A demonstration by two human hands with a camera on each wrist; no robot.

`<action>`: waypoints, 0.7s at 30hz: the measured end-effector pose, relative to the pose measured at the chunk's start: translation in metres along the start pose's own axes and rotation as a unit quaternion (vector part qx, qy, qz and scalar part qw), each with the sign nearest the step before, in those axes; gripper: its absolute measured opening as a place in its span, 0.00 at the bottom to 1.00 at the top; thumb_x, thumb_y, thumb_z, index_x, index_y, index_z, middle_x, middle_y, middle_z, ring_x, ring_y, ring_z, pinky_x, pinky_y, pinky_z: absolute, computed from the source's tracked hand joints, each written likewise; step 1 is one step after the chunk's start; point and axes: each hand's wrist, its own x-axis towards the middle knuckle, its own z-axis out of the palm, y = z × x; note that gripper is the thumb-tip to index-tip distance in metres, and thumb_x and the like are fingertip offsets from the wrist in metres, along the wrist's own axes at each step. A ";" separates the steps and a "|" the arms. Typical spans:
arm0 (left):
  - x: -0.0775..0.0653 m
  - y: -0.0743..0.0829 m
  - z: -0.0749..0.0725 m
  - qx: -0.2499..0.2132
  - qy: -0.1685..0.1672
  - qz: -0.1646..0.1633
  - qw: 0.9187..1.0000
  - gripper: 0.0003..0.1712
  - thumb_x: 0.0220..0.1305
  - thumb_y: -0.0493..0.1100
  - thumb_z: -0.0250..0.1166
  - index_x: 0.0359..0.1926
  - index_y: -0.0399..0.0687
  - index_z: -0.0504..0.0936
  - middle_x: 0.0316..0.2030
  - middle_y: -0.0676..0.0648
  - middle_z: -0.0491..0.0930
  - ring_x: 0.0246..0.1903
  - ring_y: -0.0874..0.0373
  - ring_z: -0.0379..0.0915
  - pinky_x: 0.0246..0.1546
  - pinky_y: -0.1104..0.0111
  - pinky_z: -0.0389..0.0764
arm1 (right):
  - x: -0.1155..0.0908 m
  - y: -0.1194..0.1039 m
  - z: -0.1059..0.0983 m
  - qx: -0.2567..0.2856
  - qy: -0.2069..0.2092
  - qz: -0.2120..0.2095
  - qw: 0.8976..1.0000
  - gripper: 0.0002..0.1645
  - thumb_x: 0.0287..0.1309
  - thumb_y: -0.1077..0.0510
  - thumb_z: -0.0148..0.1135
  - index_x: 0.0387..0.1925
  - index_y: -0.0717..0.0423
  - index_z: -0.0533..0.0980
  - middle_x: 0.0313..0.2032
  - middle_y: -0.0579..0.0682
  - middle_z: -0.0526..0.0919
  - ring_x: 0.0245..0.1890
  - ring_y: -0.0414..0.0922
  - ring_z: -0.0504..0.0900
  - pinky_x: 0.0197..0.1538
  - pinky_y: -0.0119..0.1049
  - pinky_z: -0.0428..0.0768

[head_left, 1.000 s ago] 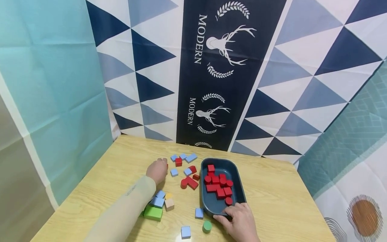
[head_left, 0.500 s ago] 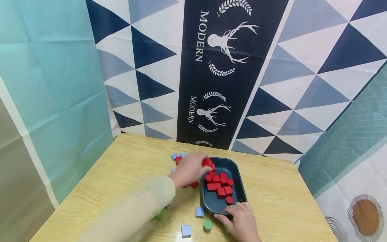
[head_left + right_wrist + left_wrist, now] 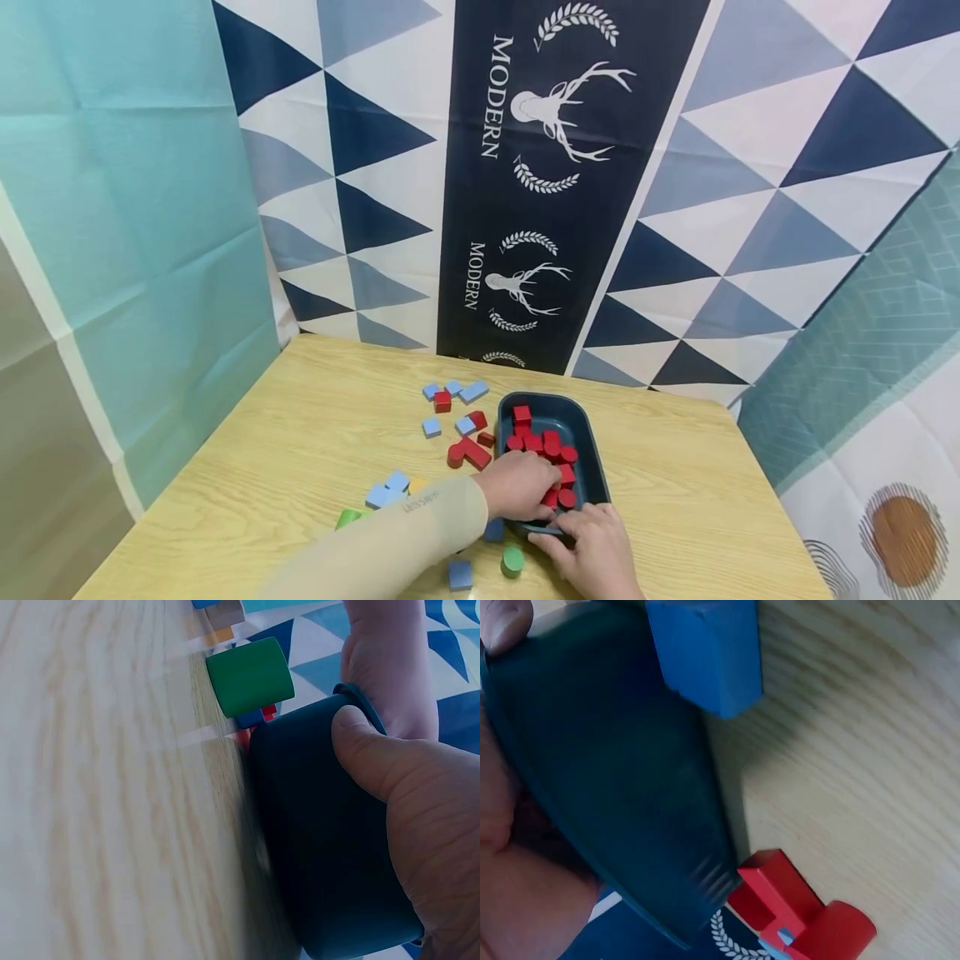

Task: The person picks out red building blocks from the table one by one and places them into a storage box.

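A dark blue tray point(image 3: 597, 454) holds several red blocks point(image 3: 551, 443). My left hand point(image 3: 521, 485) reaches over its left rim, with a red block point(image 3: 551, 499) showing between thumb and fingers; the fingertips are partly hidden. In the left wrist view that hand point(image 3: 529, 900) lies behind the tray wall point(image 3: 622, 750). My right hand point(image 3: 596, 552) grips the tray's near rim. The right wrist view shows its thumb over the rim, with the hand point(image 3: 439, 817) against the wall. A green cylinder point(image 3: 512, 562) stands left of the right hand.
Left of the tray lie red blocks point(image 3: 476, 452) and several light blue blocks point(image 3: 474, 392). Under and beside the left sleeve are blue blocks point(image 3: 386, 495), a yellow piece point(image 3: 417, 485) and a green block point(image 3: 349, 517). Another blue block point(image 3: 461, 575) is near the front.
My left hand has moved from the table's left side, carrying a red block over the tray's far end, then down into its near half. My right hand keeps its grip on the rim.
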 end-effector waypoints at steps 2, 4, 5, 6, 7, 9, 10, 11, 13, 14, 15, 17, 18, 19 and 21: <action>0.001 -0.001 0.005 0.014 0.011 -0.006 1.000 0.14 0.56 0.60 0.72 0.38 0.64 0.81 0.32 0.59 0.76 0.32 0.65 0.69 0.38 0.70 0.78 | 0.000 0.000 0.000 -0.002 -0.002 -0.001 1.000 0.19 0.39 0.37 0.78 0.13 0.34 0.75 0.15 0.27 0.71 0.20 0.31 0.67 0.32 0.39 0.68; 0.001 -0.003 0.008 0.014 0.019 -0.018 1.000 0.14 0.54 0.59 0.73 0.39 0.65 0.81 0.35 0.58 0.75 0.34 0.64 0.69 0.39 0.70 0.78 | 0.000 -0.001 0.000 -0.004 -0.002 -0.002 1.000 0.20 0.40 0.38 0.78 0.13 0.35 0.74 0.15 0.28 0.71 0.20 0.32 0.66 0.32 0.39 0.68; 0.000 -0.004 0.009 0.012 0.021 -0.024 0.999 0.15 0.54 0.58 0.74 0.39 0.65 0.81 0.35 0.58 0.74 0.34 0.63 0.68 0.39 0.69 0.78 | 0.000 -0.001 0.000 -0.006 -0.003 -0.001 1.000 0.20 0.40 0.38 0.78 0.13 0.35 0.74 0.14 0.28 0.71 0.19 0.32 0.66 0.32 0.39 0.68; 0.000 -0.004 0.010 0.004 0.022 -0.029 0.999 0.15 0.53 0.58 0.74 0.39 0.65 0.81 0.35 0.58 0.74 0.34 0.63 0.68 0.38 0.69 0.77 | 0.000 -0.001 0.000 -0.006 -0.002 -0.002 1.000 0.20 0.40 0.38 0.78 0.13 0.35 0.74 0.14 0.28 0.71 0.19 0.32 0.66 0.32 0.39 0.68; -0.001 -0.005 0.010 -0.003 0.023 -0.034 0.999 0.15 0.53 0.57 0.75 0.39 0.65 0.81 0.34 0.58 0.73 0.33 0.63 0.68 0.37 0.70 0.77 | 0.000 -0.001 0.000 -0.006 -0.002 -0.002 1.000 0.20 0.39 0.38 0.78 0.13 0.36 0.75 0.14 0.29 0.71 0.19 0.32 0.66 0.32 0.39 0.68; -0.002 -0.005 0.010 -0.014 0.025 -0.040 0.999 0.15 0.53 0.57 0.75 0.39 0.65 0.80 0.33 0.58 0.73 0.32 0.64 0.67 0.36 0.70 0.77 | 0.001 -0.002 -0.001 -0.007 0.000 -0.003 1.000 0.19 0.39 0.38 0.78 0.13 0.36 0.75 0.14 0.29 0.71 0.19 0.32 0.66 0.31 0.39 0.68; -0.003 -0.005 0.010 -0.017 0.026 -0.041 0.999 0.15 0.53 0.57 0.75 0.38 0.65 0.80 0.33 0.58 0.72 0.31 0.64 0.67 0.35 0.70 0.76 | 0.001 -0.002 -0.001 -0.007 0.000 -0.003 1.000 0.19 0.39 0.38 0.79 0.13 0.36 0.75 0.14 0.28 0.72 0.19 0.32 0.66 0.31 0.39 0.68; -0.004 -0.005 0.010 -0.016 0.027 -0.041 0.999 0.15 0.53 0.58 0.74 0.38 0.66 0.80 0.32 0.58 0.72 0.31 0.64 0.67 0.34 0.70 0.76 | 0.001 -0.002 -0.001 -0.006 0.000 -0.003 1.000 0.19 0.38 0.38 0.79 0.13 0.36 0.76 0.15 0.28 0.72 0.19 0.32 0.66 0.31 0.39 0.68; -0.004 -0.004 0.011 -0.012 0.028 -0.043 0.999 0.14 0.53 0.60 0.74 0.35 0.66 0.80 0.31 0.58 0.71 0.30 0.64 0.66 0.32 0.70 0.76 | 0.001 -0.002 -0.001 -0.005 0.000 -0.002 1.000 0.19 0.38 0.38 0.79 0.13 0.35 0.76 0.15 0.28 0.72 0.19 0.32 0.66 0.31 0.39 0.68; -0.004 -0.004 0.011 -0.008 0.030 -0.045 0.999 0.12 0.53 0.60 0.74 0.34 0.67 0.81 0.31 0.58 0.71 0.29 0.64 0.66 0.31 0.70 0.75 | 0.001 -0.002 -0.001 -0.005 0.000 -0.001 1.000 0.19 0.38 0.38 0.79 0.13 0.35 0.76 0.15 0.27 0.71 0.19 0.31 0.66 0.31 0.39 0.68; -0.004 -0.004 0.012 -0.005 0.032 -0.047 0.998 0.10 0.54 0.59 0.73 0.32 0.67 0.81 0.30 0.58 0.71 0.29 0.63 0.66 0.31 0.70 0.75 | 0.001 -0.002 -0.001 -0.005 -0.002 0.001 1.000 0.18 0.38 0.38 0.79 0.13 0.35 0.76 0.15 0.27 0.71 0.19 0.31 0.66 0.31 0.39 0.68; -0.003 -0.003 0.014 -0.002 0.037 -0.056 0.998 0.08 0.57 0.56 0.72 0.27 0.67 0.81 0.29 0.58 0.71 0.29 0.63 0.65 0.32 0.70 0.75 | 0.001 -0.002 -0.001 -0.005 -0.008 0.006 1.000 0.18 0.39 0.38 0.79 0.14 0.35 0.76 0.15 0.27 0.72 0.20 0.31 0.67 0.32 0.39 0.68; -0.002 -0.002 0.015 0.002 0.041 -0.060 0.997 0.08 0.59 0.53 0.71 0.26 0.67 0.81 0.29 0.57 0.72 0.29 0.63 0.65 0.32 0.70 0.75 | 0.001 -0.002 -0.001 -0.005 -0.011 0.009 1.000 0.18 0.39 0.38 0.79 0.14 0.35 0.77 0.15 0.27 0.72 0.20 0.31 0.67 0.32 0.39 0.68; -0.002 -0.002 0.016 0.004 0.043 -0.065 0.997 0.09 0.60 0.51 0.70 0.25 0.66 0.81 0.29 0.57 0.72 0.29 0.63 0.65 0.33 0.70 0.75 | 0.001 -0.002 0.000 -0.005 -0.014 0.012 1.000 0.18 0.39 0.38 0.79 0.14 0.35 0.77 0.15 0.27 0.72 0.20 0.31 0.68 0.32 0.38 0.69; 0.000 -0.001 0.019 0.009 0.050 -0.078 0.996 0.10 0.63 0.48 0.68 0.25 0.65 0.81 0.28 0.56 0.73 0.29 0.62 0.66 0.34 0.70 0.76 | 0.002 -0.002 0.000 -0.005 -0.019 0.016 1.000 0.18 0.39 0.37 0.78 0.14 0.35 0.77 0.16 0.27 0.73 0.21 0.32 0.68 0.32 0.38 0.69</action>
